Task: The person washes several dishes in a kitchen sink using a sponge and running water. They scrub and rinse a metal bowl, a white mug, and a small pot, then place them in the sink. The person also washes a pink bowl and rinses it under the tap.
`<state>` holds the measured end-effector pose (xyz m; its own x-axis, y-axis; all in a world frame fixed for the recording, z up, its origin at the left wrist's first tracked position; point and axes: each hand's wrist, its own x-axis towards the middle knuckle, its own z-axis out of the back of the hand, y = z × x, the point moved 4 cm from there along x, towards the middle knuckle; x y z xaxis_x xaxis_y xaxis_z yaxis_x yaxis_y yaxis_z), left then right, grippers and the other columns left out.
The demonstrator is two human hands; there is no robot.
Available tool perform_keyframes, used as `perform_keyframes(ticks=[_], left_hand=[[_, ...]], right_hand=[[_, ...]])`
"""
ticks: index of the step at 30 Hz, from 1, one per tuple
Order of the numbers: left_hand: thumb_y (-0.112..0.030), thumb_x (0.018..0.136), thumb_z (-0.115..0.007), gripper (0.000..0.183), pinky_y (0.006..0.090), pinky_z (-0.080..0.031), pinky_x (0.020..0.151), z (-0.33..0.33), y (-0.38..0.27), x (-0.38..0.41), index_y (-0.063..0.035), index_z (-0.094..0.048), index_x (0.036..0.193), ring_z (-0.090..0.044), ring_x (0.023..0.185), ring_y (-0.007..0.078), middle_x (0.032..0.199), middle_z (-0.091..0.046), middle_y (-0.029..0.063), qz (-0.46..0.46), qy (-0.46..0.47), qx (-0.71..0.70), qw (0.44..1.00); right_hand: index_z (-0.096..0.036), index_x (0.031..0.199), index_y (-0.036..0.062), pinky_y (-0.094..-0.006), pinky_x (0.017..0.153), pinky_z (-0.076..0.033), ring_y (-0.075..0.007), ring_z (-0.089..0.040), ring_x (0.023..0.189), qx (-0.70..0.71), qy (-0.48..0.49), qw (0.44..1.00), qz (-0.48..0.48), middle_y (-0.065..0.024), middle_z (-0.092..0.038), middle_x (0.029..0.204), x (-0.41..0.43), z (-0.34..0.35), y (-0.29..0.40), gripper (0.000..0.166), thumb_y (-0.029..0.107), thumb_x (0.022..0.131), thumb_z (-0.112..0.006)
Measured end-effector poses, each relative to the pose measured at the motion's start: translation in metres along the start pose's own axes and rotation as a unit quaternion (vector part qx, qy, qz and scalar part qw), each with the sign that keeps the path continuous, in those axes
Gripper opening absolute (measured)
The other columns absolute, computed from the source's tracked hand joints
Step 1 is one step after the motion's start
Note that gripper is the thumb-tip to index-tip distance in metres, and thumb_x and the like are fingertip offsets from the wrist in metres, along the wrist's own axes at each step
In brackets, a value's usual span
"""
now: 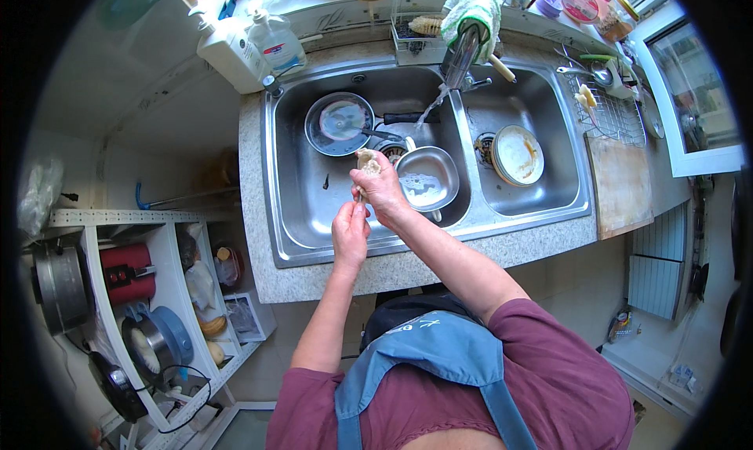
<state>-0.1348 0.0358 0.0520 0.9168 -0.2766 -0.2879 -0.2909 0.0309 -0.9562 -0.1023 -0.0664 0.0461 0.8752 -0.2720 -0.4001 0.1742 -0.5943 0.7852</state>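
My right hand (382, 186) is closed around a pale, crumpled scrubber (369, 163), perhaps a loofah, above the left sink basin (306, 214). Just below it, my left hand (351, 229) pinches a thin utensil (360, 197) whose far end runs into the right hand and the scrubber. What kind of utensil it is stays hidden. Beside my right hand sits a square metal pot (432, 173) with light handles and suds inside. Behind the hands lies a frying pan (339, 124) holding cloudy water, with a dark utensil (382, 134) at its edge.
Water runs from the faucet (462, 56), which has a green-edged towel (473, 14) draped over it. Stacked dishes (517, 156) stand in the right basin (500, 206). Soap bottles (276, 44) stand at the back left. A wooden board (619, 182) and wire rack (612, 117) lie right.
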Motion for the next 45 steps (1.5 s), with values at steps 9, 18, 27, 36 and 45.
perform_keyframes(ticks=[9,18,27,36,45], left_hand=[[-0.022,0.090,-0.048,0.026,0.0291,-0.036,0.048,-0.006,0.000,-0.012,-0.0028,-0.054,0.074,-0.046,0.050,0.0149,0.054,-0.047,0.0027,0.033,0.073,0.140,0.987],[-0.023,0.086,-0.050,0.022,0.0484,-0.048,0.067,-0.086,-0.005,0.008,-0.0014,-0.055,0.087,-0.060,0.072,0.0387,0.089,-0.055,0.0192,-0.098,0.111,0.497,0.855],[-0.027,0.083,-0.056,0.023,0.0462,-0.049,0.057,-0.089,-0.027,-0.001,-0.0045,-0.060,0.083,-0.061,0.066,0.0365,0.082,-0.057,0.0153,-0.137,0.109,0.555,0.813],[-0.021,0.085,-0.057,0.029,0.0345,-0.051,0.056,-0.038,0.021,0.135,0.0016,-0.057,0.102,-0.063,0.069,0.0233,0.087,-0.063,0.0169,0.151,-0.033,0.041,0.987],[-0.034,0.090,-0.047,0.053,0.0472,-0.052,0.075,-0.058,0.089,0.204,0.0078,-0.036,0.121,-0.061,0.088,0.0355,0.104,-0.055,0.0291,0.344,-0.129,-0.270,0.890]], right_hand=[[-0.055,0.087,0.0069,-0.0427,0.060,-0.047,-0.0355,-0.061,0.073,-0.494,-0.048,0.794,0.352,-0.0159,-0.061,0.077,0.009,0.045,0.086,0.015,0.020,0.083,-0.061],[-0.058,0.092,0.0023,-0.0233,0.048,-0.042,-0.0076,-0.053,0.054,-0.327,-0.089,0.909,0.243,-0.0039,-0.057,0.064,-0.062,0.122,0.102,0.009,0.007,0.084,-0.060],[-0.056,0.094,0.0015,-0.0199,0.046,-0.040,-0.0064,-0.051,0.052,-0.264,-0.099,0.935,0.215,-0.0017,-0.056,0.070,-0.077,0.141,0.102,0.010,0.004,0.085,-0.058],[-0.056,0.093,0.0012,-0.0200,0.047,-0.040,-0.0062,-0.051,0.053,-0.247,-0.116,0.937,0.220,-0.0022,-0.056,0.072,-0.085,0.152,0.123,0.009,0.001,0.085,-0.056],[-0.054,0.096,0.0020,-0.0212,0.048,-0.040,-0.0087,-0.051,0.052,-0.235,-0.156,0.938,0.204,-0.0028,-0.054,0.068,-0.103,0.177,0.129,0.011,0.002,0.085,-0.055]])
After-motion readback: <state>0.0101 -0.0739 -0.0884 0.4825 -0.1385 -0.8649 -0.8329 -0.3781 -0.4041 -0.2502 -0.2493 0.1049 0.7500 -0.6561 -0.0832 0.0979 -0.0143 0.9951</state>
